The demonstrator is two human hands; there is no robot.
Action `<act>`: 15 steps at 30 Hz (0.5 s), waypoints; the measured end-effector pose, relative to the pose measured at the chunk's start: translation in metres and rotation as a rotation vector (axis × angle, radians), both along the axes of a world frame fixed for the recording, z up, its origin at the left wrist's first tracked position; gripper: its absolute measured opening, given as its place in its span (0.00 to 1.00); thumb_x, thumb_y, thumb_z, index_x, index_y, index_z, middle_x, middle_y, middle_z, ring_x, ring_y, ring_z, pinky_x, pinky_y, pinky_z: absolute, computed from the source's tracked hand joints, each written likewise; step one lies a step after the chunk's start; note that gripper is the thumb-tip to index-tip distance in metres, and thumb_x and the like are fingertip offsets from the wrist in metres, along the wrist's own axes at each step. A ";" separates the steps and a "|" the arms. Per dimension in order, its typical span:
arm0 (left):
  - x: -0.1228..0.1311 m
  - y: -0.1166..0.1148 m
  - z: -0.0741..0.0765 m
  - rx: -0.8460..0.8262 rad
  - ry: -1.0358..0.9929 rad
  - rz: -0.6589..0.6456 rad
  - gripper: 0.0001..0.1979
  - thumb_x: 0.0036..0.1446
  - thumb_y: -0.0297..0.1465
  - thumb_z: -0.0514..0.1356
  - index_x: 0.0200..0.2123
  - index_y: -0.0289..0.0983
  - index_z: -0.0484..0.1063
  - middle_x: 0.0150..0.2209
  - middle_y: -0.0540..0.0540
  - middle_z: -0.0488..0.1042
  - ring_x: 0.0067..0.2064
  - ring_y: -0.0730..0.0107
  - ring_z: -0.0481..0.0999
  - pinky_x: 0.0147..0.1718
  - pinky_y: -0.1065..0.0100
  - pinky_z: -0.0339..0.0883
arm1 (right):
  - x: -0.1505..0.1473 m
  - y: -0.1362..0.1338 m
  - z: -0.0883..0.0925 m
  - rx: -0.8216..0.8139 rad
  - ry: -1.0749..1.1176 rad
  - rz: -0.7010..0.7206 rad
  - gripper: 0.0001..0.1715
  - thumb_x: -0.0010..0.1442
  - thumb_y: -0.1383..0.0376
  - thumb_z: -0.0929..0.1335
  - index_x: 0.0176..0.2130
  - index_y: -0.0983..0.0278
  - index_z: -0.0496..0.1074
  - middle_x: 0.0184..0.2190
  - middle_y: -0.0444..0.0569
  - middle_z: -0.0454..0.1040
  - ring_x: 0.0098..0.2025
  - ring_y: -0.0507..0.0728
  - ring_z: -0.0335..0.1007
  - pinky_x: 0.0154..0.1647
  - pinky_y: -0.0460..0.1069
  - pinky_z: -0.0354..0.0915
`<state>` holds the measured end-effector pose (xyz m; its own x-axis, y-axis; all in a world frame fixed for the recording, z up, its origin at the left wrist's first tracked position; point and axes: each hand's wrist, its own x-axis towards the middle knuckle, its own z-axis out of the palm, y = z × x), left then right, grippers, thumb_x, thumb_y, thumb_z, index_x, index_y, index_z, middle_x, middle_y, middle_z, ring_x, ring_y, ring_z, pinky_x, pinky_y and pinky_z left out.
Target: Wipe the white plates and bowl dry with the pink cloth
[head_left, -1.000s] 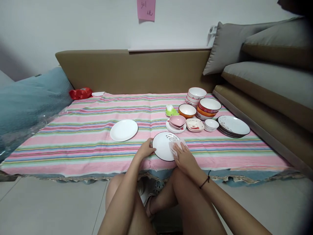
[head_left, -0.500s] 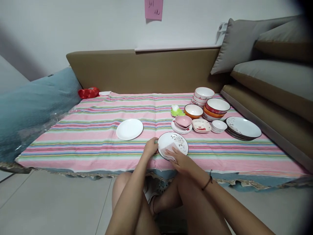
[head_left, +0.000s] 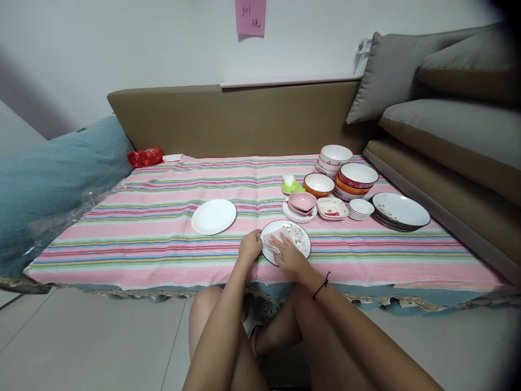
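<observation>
A round white plate [head_left: 302,239] with a dark rim and a grey flower pattern lies near the front edge of the striped cloth [head_left: 171,271]. My left hand [head_left: 249,247] grips its left edge. Fingers spread, my right hand [head_left: 288,257] presses a folded pale pink wipe [head_left: 273,237] flat against the plate's upper left part. Left of my hands rests a plain white plate [head_left: 214,216]. Just behind the flowered plate, pink bowls [head_left: 302,202] sit on a stack of small plates [head_left: 288,213].
Stacked bowls [head_left: 358,175], a square dish [head_left: 332,208], small white bowls [head_left: 361,208] and dark-rimmed plates [head_left: 401,209] stand to the right. A green dish [head_left: 292,185] is behind the pink bowls. A red bundle [head_left: 145,157] lies back left. Cushions [head_left: 448,125] rise at the right.
My right hand has slid the wipe up and to the left across the plate. My left hand keeps its hold on the rim. The view has shifted slightly.
</observation>
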<state>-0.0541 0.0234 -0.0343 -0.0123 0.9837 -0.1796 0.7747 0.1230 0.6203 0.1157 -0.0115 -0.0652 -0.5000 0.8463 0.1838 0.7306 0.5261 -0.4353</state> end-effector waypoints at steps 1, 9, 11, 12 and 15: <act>-0.001 0.001 -0.001 0.008 -0.017 -0.010 0.25 0.56 0.22 0.53 0.56 0.36 0.74 0.54 0.41 0.77 0.54 0.61 0.76 0.52 0.67 0.65 | 0.003 -0.006 -0.001 0.017 0.021 0.068 0.32 0.62 0.68 0.60 0.65 0.67 0.65 0.66 0.54 0.63 0.71 0.64 0.49 0.69 0.65 0.54; 0.000 -0.002 0.002 0.056 -0.106 0.031 0.22 0.57 0.23 0.54 0.54 0.35 0.74 0.47 0.41 0.80 0.46 0.62 0.79 0.47 0.66 0.68 | 0.067 -0.043 -0.018 0.089 -0.131 -0.020 0.32 0.61 0.68 0.60 0.63 0.69 0.66 0.65 0.56 0.64 0.68 0.64 0.57 0.66 0.62 0.60; 0.001 -0.007 0.004 0.013 -0.154 0.036 0.22 0.57 0.26 0.57 0.55 0.34 0.71 0.41 0.41 0.81 0.40 0.62 0.79 0.42 0.65 0.70 | 0.064 -0.042 -0.019 0.087 -0.154 -0.088 0.31 0.62 0.68 0.60 0.63 0.72 0.66 0.65 0.59 0.63 0.68 0.65 0.57 0.67 0.64 0.59; 0.001 -0.010 0.004 -0.033 -0.196 0.016 0.25 0.56 0.27 0.60 0.57 0.34 0.69 0.40 0.42 0.81 0.37 0.62 0.79 0.40 0.65 0.71 | 0.059 -0.042 -0.018 0.085 -0.152 -0.116 0.32 0.62 0.69 0.60 0.63 0.73 0.66 0.65 0.60 0.63 0.68 0.66 0.56 0.67 0.64 0.59; -0.002 -0.015 0.005 -0.203 -0.337 -0.079 0.41 0.48 0.24 0.66 0.65 0.35 0.58 0.40 0.43 0.80 0.30 0.65 0.78 0.34 0.65 0.72 | 0.042 -0.045 -0.012 0.068 -0.094 -0.076 0.33 0.62 0.69 0.60 0.64 0.72 0.63 0.65 0.60 0.62 0.69 0.66 0.55 0.67 0.65 0.57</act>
